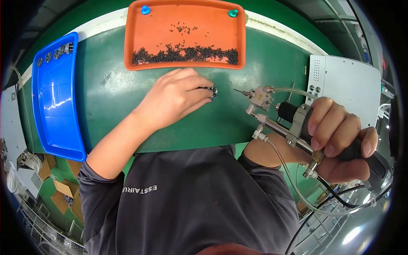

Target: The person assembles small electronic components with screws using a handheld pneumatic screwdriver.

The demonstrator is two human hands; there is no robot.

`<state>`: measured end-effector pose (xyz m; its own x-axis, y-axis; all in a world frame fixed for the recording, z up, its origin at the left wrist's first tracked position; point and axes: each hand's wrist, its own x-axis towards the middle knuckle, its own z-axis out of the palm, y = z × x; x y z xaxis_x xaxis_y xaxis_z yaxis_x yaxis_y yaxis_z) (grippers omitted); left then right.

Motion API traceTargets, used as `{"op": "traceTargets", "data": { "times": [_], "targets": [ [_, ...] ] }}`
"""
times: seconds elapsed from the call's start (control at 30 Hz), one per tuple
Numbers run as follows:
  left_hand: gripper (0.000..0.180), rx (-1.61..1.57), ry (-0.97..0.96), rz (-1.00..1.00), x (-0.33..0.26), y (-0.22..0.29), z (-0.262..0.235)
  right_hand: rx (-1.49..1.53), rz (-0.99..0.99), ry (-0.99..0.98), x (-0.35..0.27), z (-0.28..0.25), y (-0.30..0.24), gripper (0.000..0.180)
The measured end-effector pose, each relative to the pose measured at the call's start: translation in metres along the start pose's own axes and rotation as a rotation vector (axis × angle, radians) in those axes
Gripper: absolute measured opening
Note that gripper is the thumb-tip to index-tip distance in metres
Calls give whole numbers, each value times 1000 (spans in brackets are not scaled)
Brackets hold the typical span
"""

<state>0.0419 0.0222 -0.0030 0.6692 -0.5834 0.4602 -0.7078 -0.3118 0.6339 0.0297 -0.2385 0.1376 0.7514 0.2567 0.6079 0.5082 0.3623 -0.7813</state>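
My left hand (180, 91) is closed over the green table, in front of the orange tray. Between its thumb and fingers it pinches a small round black-and-silver part (214, 92), mostly covered by the fingers. At the right, my right hand (342, 138) wraps round the dark grip of a power screwdriver (304, 127) with a metal head block and hoses. Its thin tip (238, 91) points left toward the round part, a short gap apart from it.
An orange tray (242, 38) at the far middle holds many tiny dark screws (182, 54) and two knobs, one blue, one green. To the left, a blue tray (57, 119) bears several round metal parts (56, 54). A white box (348, 80) stands at right. Clear hoses (293, 182) hang from the screwdriver.
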Motion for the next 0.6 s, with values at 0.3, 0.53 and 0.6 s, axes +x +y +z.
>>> {"op": "traceTargets", "data": {
  "times": [0.3,0.53,0.6],
  "targets": [
    [23,-6,23,-25,-6,0,3,54,19,-26,1,17,18,40],
    [29,-314,76,14,7,14,1,255,-145,-44,12,40,25,41],
    [24,-372,9,39,2,12,-3,427,-198,-83,19,45,35,38]
  ]
}}
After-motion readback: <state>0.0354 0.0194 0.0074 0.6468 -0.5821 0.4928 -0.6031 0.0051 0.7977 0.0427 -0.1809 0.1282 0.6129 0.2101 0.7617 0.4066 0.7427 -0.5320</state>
